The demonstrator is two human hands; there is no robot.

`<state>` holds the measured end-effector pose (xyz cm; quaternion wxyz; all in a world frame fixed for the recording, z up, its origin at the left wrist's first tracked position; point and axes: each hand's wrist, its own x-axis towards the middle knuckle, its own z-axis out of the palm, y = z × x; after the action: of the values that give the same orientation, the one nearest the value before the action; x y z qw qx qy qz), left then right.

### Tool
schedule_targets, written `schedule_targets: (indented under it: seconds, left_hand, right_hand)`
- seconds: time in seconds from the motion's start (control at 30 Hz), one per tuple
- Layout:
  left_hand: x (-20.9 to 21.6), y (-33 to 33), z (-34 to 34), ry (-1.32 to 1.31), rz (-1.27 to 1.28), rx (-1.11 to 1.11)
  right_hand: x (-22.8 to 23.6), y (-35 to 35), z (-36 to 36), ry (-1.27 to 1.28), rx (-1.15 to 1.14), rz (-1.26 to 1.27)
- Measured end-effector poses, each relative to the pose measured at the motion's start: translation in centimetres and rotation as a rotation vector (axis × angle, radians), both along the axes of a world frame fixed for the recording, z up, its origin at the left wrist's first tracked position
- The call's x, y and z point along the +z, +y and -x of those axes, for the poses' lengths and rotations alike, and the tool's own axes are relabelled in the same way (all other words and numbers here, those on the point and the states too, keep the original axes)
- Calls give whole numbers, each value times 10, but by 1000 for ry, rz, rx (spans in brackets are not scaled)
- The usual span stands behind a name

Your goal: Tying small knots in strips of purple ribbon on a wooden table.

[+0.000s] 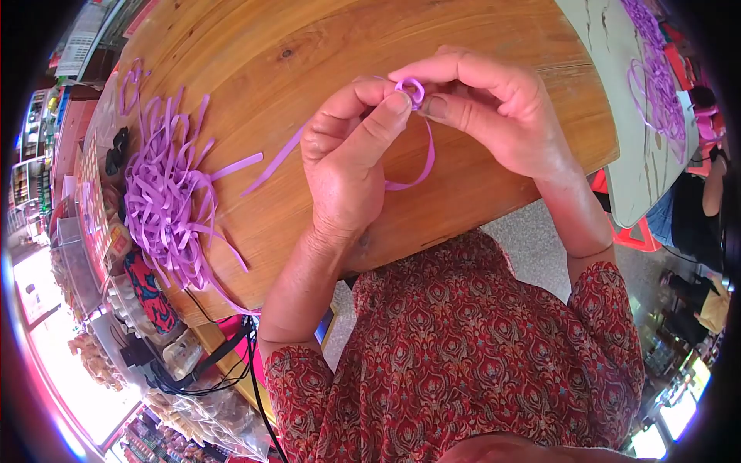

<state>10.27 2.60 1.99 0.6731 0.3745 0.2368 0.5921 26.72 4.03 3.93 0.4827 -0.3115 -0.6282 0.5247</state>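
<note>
Above the wooden table, both my hands meet at a small loop of purple ribbon [411, 94]. My left hand [347, 147] pinches the loop's left side between thumb and curled fingers. On the other side, the thumb and index finger of my right hand [498, 112] close at the loop's right edge. One ribbon length hangs below the loop and curves toward my left wrist; another tail sticks out left of my left hand. At the table's left lies a tangled heap of purple ribbons [166, 193]. How the ribbon crosses behind my fingertips is hidden.
The wooden table [301, 85] has its near edge by my lap. Black cables [247, 339] hang at its lower left, next to bags and boxes. A pale table [610, 85] on the right bears more purple ribbon [656, 85]. Another person [698, 204] is at the far right.
</note>
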Motion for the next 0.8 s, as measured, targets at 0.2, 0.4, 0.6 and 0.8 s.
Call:
schedule_targets:
  seconds: [0.2, 0.4, 0.6, 0.8]
  left_hand:
    - [8, 0, -3, 239, 145, 87]
    - [1, 10, 10, 299, 219, -35]
    - [2, 13, 10, 179, 290, -162]
    - [-1, 13, 8, 113, 228, -61]
  right_hand:
    - [0, 9, -4, -620, -234, -779]
    - [0, 30, -12, -626, -63, -1088]
    - [22, 48, -19, -519, 135, -824]
    - [26, 25, -15, -548, -171, -816]
